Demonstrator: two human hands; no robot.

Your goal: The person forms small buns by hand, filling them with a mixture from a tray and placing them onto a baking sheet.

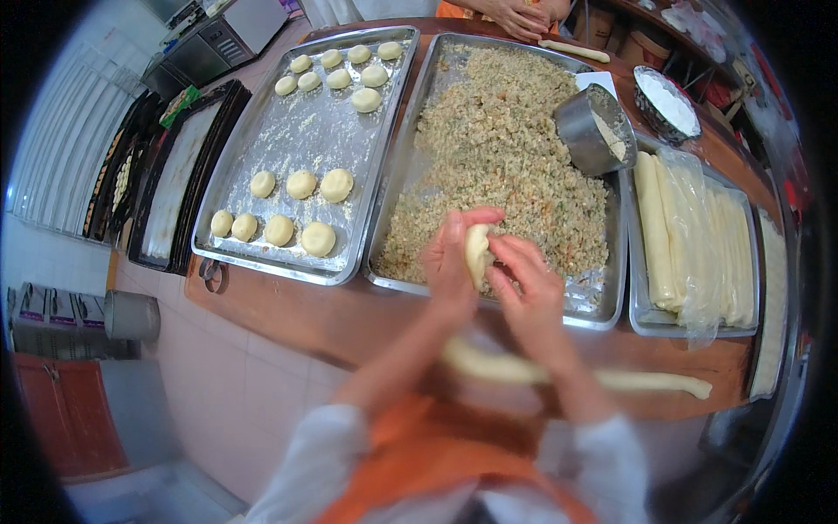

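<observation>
Tray (585, 305) beyond, dough (475, 251) lengthwise toward it

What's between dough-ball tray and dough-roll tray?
Head view: a metal tray of crumbly mixture, metal cup at its right edge; left hand and right hand holding a dough piece.

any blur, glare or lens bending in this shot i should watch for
Head view: the fisheye lens bows the wooden table and leaves the corners black; head view: the orange apron and the near dough rope look smeared, while the left hand and right hand read clearer; head view: a soft sheen shows on the left metal tray.
</observation>
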